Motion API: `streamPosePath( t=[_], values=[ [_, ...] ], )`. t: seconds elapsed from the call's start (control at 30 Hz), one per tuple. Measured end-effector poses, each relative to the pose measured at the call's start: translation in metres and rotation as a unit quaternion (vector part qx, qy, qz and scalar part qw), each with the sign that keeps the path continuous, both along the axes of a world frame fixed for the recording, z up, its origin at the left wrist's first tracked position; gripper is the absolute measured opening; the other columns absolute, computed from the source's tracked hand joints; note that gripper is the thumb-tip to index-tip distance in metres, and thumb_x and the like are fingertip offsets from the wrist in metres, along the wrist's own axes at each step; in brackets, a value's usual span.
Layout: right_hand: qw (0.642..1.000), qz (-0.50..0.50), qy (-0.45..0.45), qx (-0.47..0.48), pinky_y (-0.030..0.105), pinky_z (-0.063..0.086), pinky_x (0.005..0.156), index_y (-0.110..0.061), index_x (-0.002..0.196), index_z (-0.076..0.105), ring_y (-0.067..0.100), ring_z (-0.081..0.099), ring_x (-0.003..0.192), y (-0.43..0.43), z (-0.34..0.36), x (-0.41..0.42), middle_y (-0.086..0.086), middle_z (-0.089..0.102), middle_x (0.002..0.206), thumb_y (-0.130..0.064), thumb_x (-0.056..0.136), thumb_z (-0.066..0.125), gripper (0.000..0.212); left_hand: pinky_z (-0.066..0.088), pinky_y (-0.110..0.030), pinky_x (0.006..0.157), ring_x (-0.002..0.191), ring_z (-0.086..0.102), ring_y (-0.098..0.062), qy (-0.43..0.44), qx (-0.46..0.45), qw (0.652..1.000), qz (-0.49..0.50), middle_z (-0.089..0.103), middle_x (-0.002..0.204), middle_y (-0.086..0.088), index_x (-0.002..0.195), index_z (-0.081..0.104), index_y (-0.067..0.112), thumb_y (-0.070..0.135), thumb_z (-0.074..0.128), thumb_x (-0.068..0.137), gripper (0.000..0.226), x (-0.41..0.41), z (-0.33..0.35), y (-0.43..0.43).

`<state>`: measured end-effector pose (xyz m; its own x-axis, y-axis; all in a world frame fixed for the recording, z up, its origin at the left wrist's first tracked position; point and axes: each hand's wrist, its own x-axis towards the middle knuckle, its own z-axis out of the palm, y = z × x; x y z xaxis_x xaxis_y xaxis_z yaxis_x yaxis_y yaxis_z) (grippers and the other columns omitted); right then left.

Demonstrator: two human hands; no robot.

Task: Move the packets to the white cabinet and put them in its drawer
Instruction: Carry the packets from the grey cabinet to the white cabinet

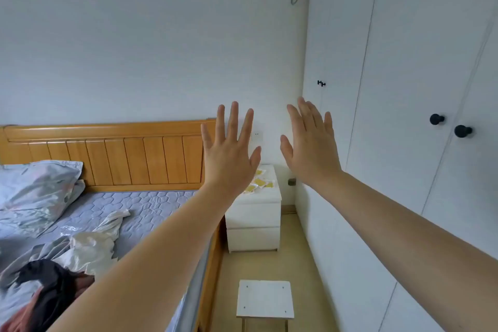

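Several yellow-and-white packets (260, 183) lie on top of a small white cabinet (253, 221) beside the bed. Its two drawer fronts are closed. My left hand (229, 151) is raised in front of me with its fingers straight and spread, and it holds nothing. It partly hides the packets. My right hand (310, 143) is raised beside it, fingers straight, also holding nothing. Both hands are in the air, well short of the cabinet.
A wooden bed (113, 159) with a grey pillow (37, 188) and crumpled bedding fills the left. A tall white wardrobe (404, 116) with black knobs lines the right. A small white stool (265, 299) stands in the narrow floor aisle before the cabinet.
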<state>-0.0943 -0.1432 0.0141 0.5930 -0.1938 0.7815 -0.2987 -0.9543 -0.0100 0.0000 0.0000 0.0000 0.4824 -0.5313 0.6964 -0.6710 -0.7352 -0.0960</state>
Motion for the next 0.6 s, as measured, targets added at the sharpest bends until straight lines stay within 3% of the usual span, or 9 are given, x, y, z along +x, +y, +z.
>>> streamPosePath(
  t=[0.1, 0.3, 0.43, 0.6],
  values=[
    [0.999, -0.007, 0.035, 0.022, 0.055, 0.018, 0.113, -0.006, 0.144, 0.032, 0.033, 0.025, 0.142, 0.002, -0.028, 0.008, 0.017, 0.026, 0.154, -0.031, 0.095, 0.042, 0.056, 0.001, -0.057, 0.114, 0.147, -0.009, -0.032, 0.040, -0.004, 0.999, 0.013, -0.007, 0.161, -0.007, 0.150, -0.013, 0.025, 0.052, 0.018, 0.092, 0.071, 0.006, -0.025, 0.005],
    [0.991, 0.037, 0.108, 0.062, 0.055, 0.014, 0.114, -0.007, 0.146, 0.030, 0.032, 0.021, 0.144, 0.024, -0.086, 0.008, 0.015, 0.023, 0.156, -0.035, 0.096, 0.039, 0.058, -0.006, -0.055, 0.114, 0.146, -0.016, -0.029, 0.104, 0.034, 0.993, 0.045, -0.015, 0.160, -0.006, 0.149, -0.017, 0.027, 0.053, 0.026, 0.096, 0.073, -0.004, -0.081, 0.033],
    [0.980, 0.118, 0.141, 0.074, 0.054, 0.013, 0.115, -0.009, 0.148, 0.024, 0.031, 0.019, 0.144, 0.054, -0.116, 0.010, 0.016, 0.020, 0.156, -0.035, 0.097, 0.040, 0.060, -0.006, -0.055, 0.114, 0.146, -0.017, -0.030, 0.129, 0.047, 0.984, 0.109, -0.017, 0.160, -0.006, 0.144, -0.023, 0.026, 0.054, 0.021, 0.095, 0.071, -0.032, -0.110, 0.076],
    [0.948, 0.241, 0.189, 0.081, 0.057, 0.019, 0.113, -0.006, 0.148, 0.025, 0.034, 0.024, 0.142, 0.133, -0.144, 0.001, 0.018, 0.025, 0.154, -0.038, 0.094, 0.030, 0.063, -0.008, -0.054, 0.114, 0.146, -0.018, -0.028, 0.177, 0.046, 0.958, 0.219, -0.019, 0.159, -0.005, 0.151, -0.015, 0.025, 0.051, 0.024, 0.096, 0.072, -0.084, -0.132, 0.158]
  ],
)
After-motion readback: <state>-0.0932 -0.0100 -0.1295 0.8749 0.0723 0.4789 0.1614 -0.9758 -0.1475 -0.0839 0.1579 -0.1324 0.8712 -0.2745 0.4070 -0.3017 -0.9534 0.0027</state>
